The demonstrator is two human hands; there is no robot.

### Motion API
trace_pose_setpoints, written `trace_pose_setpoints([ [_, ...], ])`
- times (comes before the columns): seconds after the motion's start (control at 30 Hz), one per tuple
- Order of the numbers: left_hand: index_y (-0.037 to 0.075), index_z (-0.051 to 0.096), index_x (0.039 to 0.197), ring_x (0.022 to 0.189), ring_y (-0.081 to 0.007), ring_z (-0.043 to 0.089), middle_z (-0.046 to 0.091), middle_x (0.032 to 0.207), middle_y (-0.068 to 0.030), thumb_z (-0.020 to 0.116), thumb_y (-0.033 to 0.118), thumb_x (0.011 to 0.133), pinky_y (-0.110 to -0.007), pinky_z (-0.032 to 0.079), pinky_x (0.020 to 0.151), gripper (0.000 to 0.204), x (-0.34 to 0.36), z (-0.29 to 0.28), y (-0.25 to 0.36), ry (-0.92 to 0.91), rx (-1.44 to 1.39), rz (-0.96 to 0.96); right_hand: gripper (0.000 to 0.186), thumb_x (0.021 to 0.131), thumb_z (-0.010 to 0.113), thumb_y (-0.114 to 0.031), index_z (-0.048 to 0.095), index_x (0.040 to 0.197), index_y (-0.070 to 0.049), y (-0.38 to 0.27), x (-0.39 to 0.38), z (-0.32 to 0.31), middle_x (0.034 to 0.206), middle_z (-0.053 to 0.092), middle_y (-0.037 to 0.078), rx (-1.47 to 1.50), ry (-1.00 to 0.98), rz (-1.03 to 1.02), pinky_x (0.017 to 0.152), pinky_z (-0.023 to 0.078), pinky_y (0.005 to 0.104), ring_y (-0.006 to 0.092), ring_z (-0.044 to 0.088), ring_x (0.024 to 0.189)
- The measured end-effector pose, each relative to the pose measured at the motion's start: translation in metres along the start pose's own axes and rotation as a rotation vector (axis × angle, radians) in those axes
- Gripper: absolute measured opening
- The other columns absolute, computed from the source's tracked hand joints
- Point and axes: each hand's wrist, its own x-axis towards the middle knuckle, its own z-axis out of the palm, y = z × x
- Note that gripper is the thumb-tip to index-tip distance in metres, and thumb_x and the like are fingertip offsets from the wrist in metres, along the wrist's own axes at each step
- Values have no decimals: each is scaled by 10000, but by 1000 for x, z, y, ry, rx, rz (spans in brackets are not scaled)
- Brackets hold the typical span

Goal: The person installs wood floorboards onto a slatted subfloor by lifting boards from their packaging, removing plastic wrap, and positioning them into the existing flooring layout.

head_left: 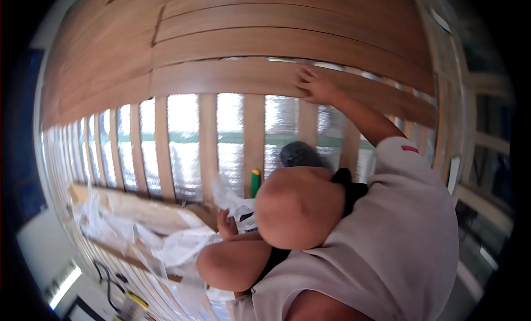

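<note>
My right hand [315,86] reaches far forward, its fingers spread on a long brown floorboard [221,77]. This board lies at the near edge of the laid boards, and a narrow bright gap shows along part of its far side. Low down beside my knees is my left hand [227,225], fingers curled, against white plastic bagging [235,202]. My leg partly covers that hand, so what it grips is hidden. A green handle with a yellow end [255,182] stands out by my knee. My dark shoe [297,155] rests among the joists.
Pale wooden joists [254,127] run toward me, with silver foil [182,113] between them and a green strip crossing below. On the left lies an opened cardboard package [138,205] with clear plastic wrap [144,238]. A black cable [108,285] and a yellow tool [135,300] are at lower left.
</note>
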Motion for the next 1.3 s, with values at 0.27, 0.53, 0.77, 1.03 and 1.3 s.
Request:
trace_pose_setpoints([
  [0.27, 28, 630, 1147, 1047, -328, 606, 629, 1143, -184, 586, 34, 816, -389, 486, 878, 334, 10, -17, -2, -23, 78, -131, 725, 732, 762, -238, 480, 1401, -245, 11, 11, -4, 1565, 264, 62, 150, -11, 47, 1073, 394, 459, 340, 208, 1445],
  [0.53, -25, 620, 1144, 994, -323, 606, 630, 1123, -207, 561, 68, 848, -379, 492, 863, 315, 5, -91, 13, 80, 269, -370, 376, 720, 675, -136, 605, 1072, -26, -20, 13, 42, 1172, 562, 186, 166, 198, 128, 949, 441, 478, 398, 520, 1109],
  [0.77, -41, 619, 1128, 974, -324, 605, 633, 1088, -211, 547, 76, 864, -385, 497, 847, 298, -60, -304, 10, 558, 674, -302, 165, 830, 585, -186, 574, 946, -70, -186, -2, 77, 948, 576, 113, 385, 80, -541, 783, 491, 404, 286, 574, 936],
  [1.03, 5, 711, 961, 938, -358, 623, 653, 1022, -153, 531, 211, 804, -449, 510, 799, 315, -172, -321, -24, 520, 1304, -1107, 658, 742, 737, -190, 495, 1354, -164, -275, -13, 100, 1464, 379, 121, 265, -186, -970, 1100, 322, 477, 312, 329, 1374],
  [1.3, 22, 688, 1057, 1040, -401, 617, 666, 1068, -229, 635, 251, 775, -465, 463, 955, 367, -332, -296, -96, 53, 750, -1016, 537, 743, 700, -167, 554, 1251, -72, -293, -23, 106, 1412, 440, 109, 300, -270, -1139, 1099, 320, 458, 311, 403, 1312],
])
